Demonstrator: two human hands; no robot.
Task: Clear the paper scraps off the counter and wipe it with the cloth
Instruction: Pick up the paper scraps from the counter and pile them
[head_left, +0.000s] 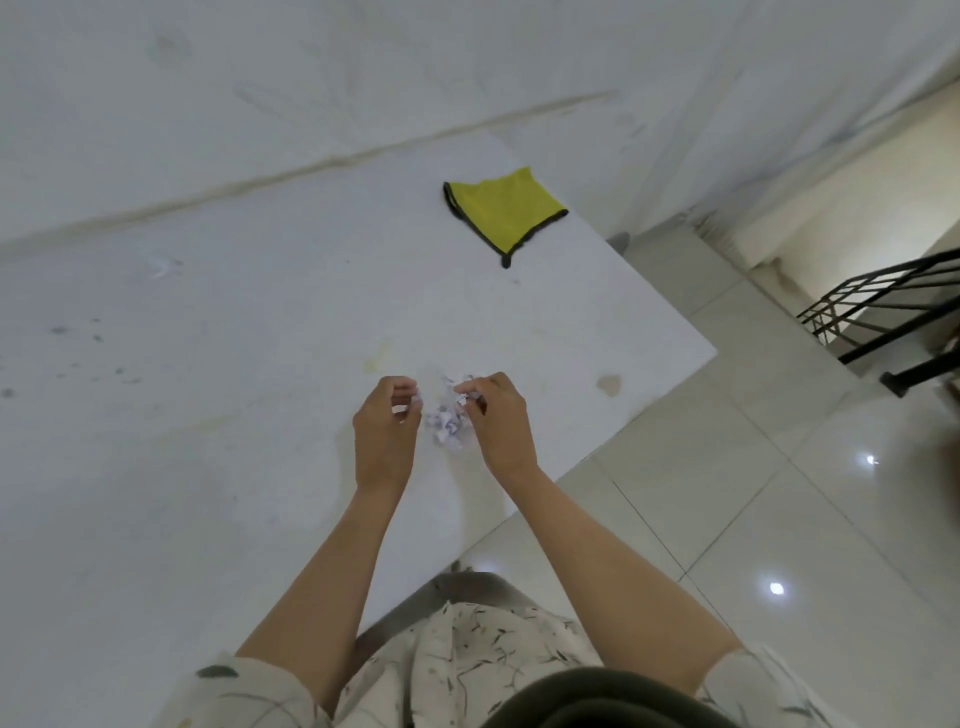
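Beyond the worktop's right edge, a glossy pale tiled floor is seen, with bright light spots reflected in it. A black metal railing is seen at the far right, beside a cream wall. A brownish stain, possibly dried liquid, is marked near the worktop's right edge.

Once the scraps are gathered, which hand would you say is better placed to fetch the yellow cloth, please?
Probably the right hand. The yellow cloth lies ahead and to the right, nearer that side than the left hand. Both hands are busy at the paper scraps.
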